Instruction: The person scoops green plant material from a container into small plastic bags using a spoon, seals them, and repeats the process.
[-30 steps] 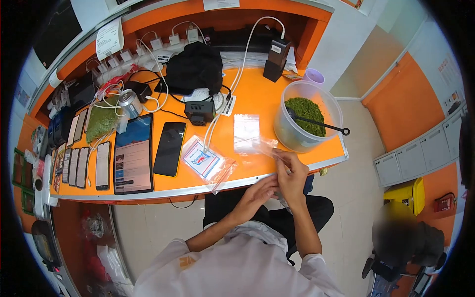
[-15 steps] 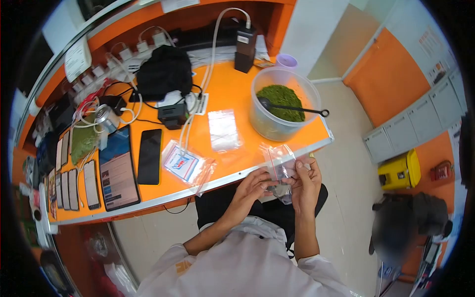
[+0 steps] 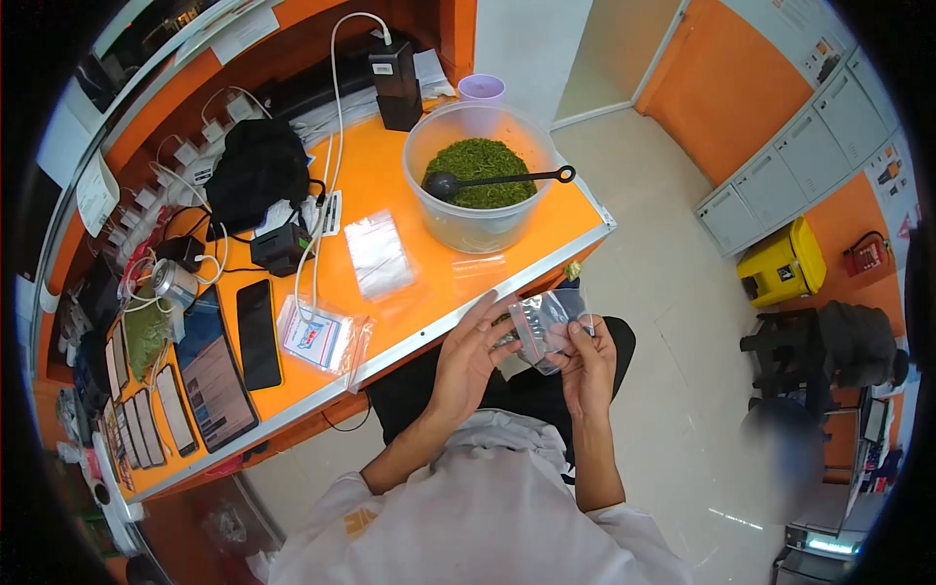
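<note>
Over my lap, just in front of the table edge, my right hand [image 3: 589, 369] pinches a clear zip-lock bag [image 3: 543, 330] between thumb and fingers. The bag has a red line near its zip edge. At its left side my left hand [image 3: 465, 363] is open, fingers stretched out and fingertips close to the plastic. On the table beyond, a translucent tub [image 3: 468, 232] holds chopped green leaves [image 3: 478, 161]. A black long-handled scoop [image 3: 502, 179] rests in the leaves, its handle over the rim. Left of the tub lies a stack of clear zip-lock bags [image 3: 378, 255].
A printed bag packet [image 3: 317, 333], a black phone [image 3: 258, 336], a tablet [image 3: 214, 366] and several more phones line the orange table [image 3: 444, 307]. Cables, a black cloth [image 3: 256, 175] and a power bank-like black box [image 3: 395, 88] stand behind. A purple cup [image 3: 481, 90] is behind the tub.
The view has turned, so the table sits further left. My left hand has spread its fingers and drawn back from the bag. The bag is turned in my right hand, red line now at lower left.
</note>
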Action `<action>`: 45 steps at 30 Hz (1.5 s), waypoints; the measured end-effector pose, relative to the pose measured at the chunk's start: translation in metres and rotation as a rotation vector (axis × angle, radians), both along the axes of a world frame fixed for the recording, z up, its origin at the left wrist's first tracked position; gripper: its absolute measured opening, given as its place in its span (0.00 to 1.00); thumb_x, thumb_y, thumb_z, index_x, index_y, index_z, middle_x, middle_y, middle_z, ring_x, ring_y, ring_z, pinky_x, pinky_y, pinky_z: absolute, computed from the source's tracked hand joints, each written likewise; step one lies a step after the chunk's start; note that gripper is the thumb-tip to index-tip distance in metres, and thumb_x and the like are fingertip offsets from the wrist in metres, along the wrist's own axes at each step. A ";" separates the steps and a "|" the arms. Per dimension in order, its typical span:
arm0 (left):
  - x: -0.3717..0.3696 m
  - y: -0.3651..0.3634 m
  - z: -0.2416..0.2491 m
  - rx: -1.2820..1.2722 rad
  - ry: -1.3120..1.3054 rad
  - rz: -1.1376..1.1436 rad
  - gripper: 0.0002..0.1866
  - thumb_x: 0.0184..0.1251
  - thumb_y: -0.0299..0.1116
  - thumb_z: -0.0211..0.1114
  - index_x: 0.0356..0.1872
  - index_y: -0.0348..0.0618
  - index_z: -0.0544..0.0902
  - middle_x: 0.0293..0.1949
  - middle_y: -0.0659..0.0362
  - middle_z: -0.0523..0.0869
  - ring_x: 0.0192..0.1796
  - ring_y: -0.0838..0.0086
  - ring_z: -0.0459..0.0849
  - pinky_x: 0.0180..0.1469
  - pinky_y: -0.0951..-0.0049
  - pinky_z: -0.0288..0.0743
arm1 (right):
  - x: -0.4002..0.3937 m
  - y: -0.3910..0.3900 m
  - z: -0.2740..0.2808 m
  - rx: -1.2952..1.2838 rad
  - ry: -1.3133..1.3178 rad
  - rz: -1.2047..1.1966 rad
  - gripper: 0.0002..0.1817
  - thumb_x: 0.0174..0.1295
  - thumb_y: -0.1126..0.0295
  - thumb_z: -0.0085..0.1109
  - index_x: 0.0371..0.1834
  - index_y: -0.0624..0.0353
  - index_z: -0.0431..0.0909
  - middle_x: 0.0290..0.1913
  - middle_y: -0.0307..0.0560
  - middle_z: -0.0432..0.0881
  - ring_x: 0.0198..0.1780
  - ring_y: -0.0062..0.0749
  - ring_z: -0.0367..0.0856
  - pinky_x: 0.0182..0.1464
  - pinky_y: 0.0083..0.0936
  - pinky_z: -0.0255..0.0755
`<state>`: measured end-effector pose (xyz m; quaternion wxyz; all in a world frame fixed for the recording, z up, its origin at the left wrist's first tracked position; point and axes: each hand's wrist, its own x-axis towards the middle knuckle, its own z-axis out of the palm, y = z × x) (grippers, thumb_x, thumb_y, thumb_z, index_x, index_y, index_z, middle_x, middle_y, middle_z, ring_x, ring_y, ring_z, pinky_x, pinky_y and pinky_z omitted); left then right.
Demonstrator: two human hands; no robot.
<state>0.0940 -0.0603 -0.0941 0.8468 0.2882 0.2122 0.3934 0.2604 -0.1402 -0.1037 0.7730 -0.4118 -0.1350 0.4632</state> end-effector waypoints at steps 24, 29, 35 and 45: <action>-0.007 -0.025 -0.011 0.078 0.162 -0.141 0.10 0.85 0.33 0.59 0.56 0.38 0.78 0.50 0.58 0.85 0.54 0.77 0.83 0.55 0.72 0.80 | -0.003 -0.007 0.007 0.016 -0.032 0.063 0.06 0.78 0.74 0.57 0.50 0.63 0.71 0.44 0.61 0.90 0.40 0.38 0.94 0.38 0.30 0.93; -0.004 -0.024 -0.023 0.120 0.166 -0.105 0.07 0.85 0.32 0.59 0.51 0.39 0.80 0.44 0.59 0.87 0.46 0.78 0.85 0.49 0.75 0.79 | -0.002 -0.012 0.000 -0.031 -0.042 0.060 0.06 0.78 0.74 0.57 0.51 0.63 0.72 0.44 0.60 0.90 0.39 0.37 0.94 0.37 0.29 0.93; -0.002 -0.023 -0.022 0.096 0.181 -0.049 0.07 0.84 0.31 0.60 0.48 0.38 0.81 0.40 0.58 0.88 0.42 0.79 0.85 0.46 0.76 0.78 | -0.001 -0.012 -0.002 -0.063 -0.073 0.053 0.06 0.77 0.75 0.58 0.50 0.63 0.72 0.42 0.57 0.90 0.37 0.34 0.93 0.36 0.27 0.92; -0.002 -0.019 -0.027 0.211 0.322 -0.006 0.04 0.80 0.27 0.62 0.44 0.36 0.82 0.36 0.61 0.88 0.38 0.80 0.85 0.43 0.78 0.77 | -0.001 -0.016 -0.007 -0.126 -0.153 0.118 0.07 0.76 0.77 0.58 0.53 0.62 0.72 0.46 0.57 0.89 0.46 0.36 0.92 0.45 0.28 0.90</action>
